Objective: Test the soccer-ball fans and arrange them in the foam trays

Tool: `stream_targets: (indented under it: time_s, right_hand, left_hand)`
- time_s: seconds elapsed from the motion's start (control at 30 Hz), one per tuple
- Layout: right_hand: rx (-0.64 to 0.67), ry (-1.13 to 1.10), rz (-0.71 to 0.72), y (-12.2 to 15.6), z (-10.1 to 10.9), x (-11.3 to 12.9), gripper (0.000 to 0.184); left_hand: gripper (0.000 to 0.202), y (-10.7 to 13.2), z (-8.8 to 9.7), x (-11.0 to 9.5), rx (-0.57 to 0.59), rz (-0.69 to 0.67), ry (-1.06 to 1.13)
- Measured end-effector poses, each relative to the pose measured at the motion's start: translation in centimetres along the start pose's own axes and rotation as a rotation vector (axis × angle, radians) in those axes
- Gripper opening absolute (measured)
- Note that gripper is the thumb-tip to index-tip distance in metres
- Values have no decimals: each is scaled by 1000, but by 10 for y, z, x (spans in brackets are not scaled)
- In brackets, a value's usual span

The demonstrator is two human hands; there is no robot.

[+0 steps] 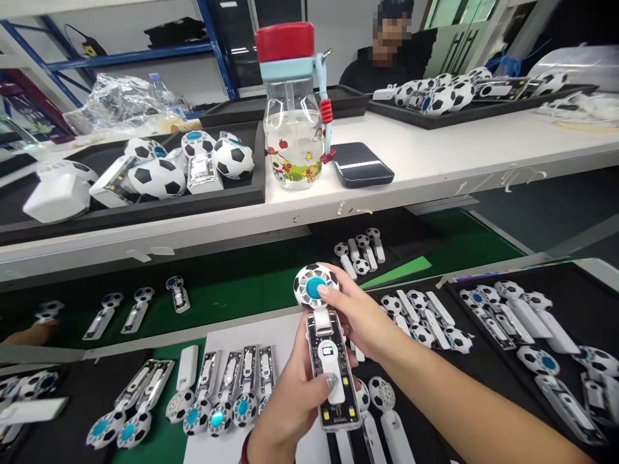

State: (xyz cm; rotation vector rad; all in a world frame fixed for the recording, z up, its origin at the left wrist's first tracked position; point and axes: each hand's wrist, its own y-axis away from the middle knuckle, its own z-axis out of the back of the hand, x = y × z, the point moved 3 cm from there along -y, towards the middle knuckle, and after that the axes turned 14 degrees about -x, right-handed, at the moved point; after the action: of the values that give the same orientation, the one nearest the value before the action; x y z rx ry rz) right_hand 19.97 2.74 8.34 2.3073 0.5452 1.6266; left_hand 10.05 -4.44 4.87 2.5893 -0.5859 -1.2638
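Observation:
I hold a small hand-held fan (325, 335) with a football-patterned head, a blue centre and an uncovered handle that shows its inner parts. My left hand (294, 399) grips the handle from below, thumb laid on a white piece on its face. My right hand (358, 316) pinches the fan's neck just under the head, with a finger touching the blue centre. Under the hands lies a white sheet (227, 345) with several more open fans (222, 393) in a row.
Black trays (594, 303) at right and a black tray (77, 386) at left hold more fans. A green belt (242, 290) carries several fans. On the white shelf (435, 161) stand a red-lidded bottle (293, 109), a phone (362, 164) and a tray of fans (145, 171). A person (387, 51) sits opposite.

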Motion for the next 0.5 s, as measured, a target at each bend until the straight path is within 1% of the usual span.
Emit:
stream_targets:
  time_s: [0.07, 0.1, 0.13, 0.2, 0.23, 0.3, 0.4, 0.5]
  right_hand:
    - [25, -7, -55, 3, 1, -1, 67]
    - [67, 7, -83, 4, 3, -4, 70]
    - [131, 31, -124, 5, 5, -8, 69]
    - [272, 77, -216, 6, 11, -20, 58]
    - [323, 88, -246, 6, 14, -26, 53]
    - [355, 72, -254, 5, 22, -35, 49]
    - [392, 24, -225, 5, 30, -43, 46]
    - [419, 11, -233, 10, 35, -45, 40]
  left_hand:
    - [88, 3, 2, 1, 40, 1, 16]
    - [89, 5, 3, 2, 60, 2, 23]
    - [92, 6, 4, 4, 75, 5, 27]
    - [103, 7, 5, 8, 86, 23, 4]
    - [109, 8, 5, 10, 79, 36, -27]
    - [117, 8, 5, 14, 57, 55, -131]
    - [115, 9, 2, 17, 57, 28, -300]
    - [112, 8, -3, 21, 72, -10, -340]
